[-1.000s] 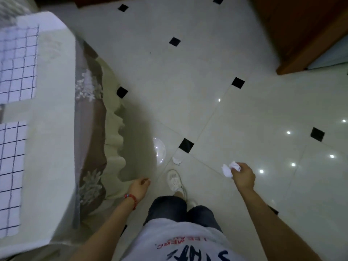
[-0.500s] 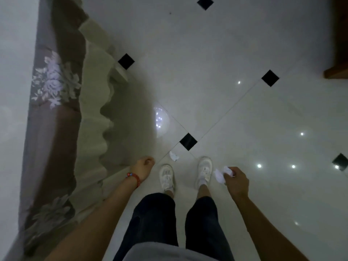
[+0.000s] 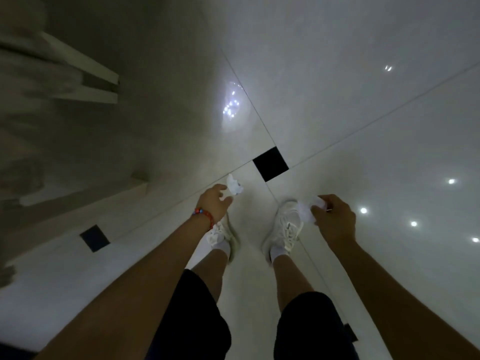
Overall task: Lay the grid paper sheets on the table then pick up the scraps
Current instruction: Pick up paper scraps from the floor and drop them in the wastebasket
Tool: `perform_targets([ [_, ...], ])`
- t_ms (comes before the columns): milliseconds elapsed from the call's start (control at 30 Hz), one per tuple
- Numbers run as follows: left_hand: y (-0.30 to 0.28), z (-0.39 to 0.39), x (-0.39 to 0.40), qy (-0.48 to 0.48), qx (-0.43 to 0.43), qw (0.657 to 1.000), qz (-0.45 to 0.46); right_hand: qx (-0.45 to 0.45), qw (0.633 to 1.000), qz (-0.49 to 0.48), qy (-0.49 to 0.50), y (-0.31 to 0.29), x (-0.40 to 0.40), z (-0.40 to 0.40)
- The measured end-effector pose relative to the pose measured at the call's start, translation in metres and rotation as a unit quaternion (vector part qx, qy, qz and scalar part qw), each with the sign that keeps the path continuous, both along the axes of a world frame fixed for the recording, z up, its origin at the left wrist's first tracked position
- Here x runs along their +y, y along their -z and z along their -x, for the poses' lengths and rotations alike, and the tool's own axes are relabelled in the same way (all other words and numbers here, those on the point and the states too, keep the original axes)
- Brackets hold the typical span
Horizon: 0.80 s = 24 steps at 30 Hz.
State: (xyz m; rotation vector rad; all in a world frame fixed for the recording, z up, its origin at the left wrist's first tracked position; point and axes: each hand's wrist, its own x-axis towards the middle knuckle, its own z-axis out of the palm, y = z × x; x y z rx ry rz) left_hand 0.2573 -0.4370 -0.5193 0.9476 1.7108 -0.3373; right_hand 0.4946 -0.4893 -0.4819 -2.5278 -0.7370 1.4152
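Nearest, cut off by the bottom edge: two bare forearms and dark shorts [image 3: 306, 326]; no writing readable anywhere. Below them, white sneakers [image 3: 285, 229] on the pale tiled floor [image 3: 376, 157], the left shoe partly hidden by the left wrist with its red bead bracelet [image 3: 205, 216]. Right hand [image 3: 335, 222] curled, grip clamped on a crumpled white paper scrap [image 3: 307, 211], blurred. Left hand [image 3: 214, 202] with fingers loosely apart, holding nothing, tips just beside a second scrap [image 3: 235, 185] on the floor; touching or not, cannot tell. Just beyond, a black tile inset [image 3: 270, 164]. Far left, blurred cloth folds [image 3: 52, 81], hard to make out.
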Motion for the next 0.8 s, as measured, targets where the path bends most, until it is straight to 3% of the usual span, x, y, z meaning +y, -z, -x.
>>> perform_targets([
  [233,0.174,0.003,-0.025,0.073,0.024,0.997,-0.024,0.017,0.999,0.016,-0.036,0.131,-0.026,0.017],
  [433,0.263,-0.005,-0.045,0.075,0.069,0.991,-0.088,0.000,0.998,0.009,-0.059,0.199,-0.040,0.015],
  [600,0.279,-0.002,-0.049,0.069,0.070,0.989,-0.108,-0.009,0.998,0.001,-0.063,0.210,-0.029,0.018],
  [800,0.215,0.001,-0.034,-0.016,0.026,0.988,-0.150,-0.001,0.999,-0.029,-0.032,0.163,-0.002,0.025],
])
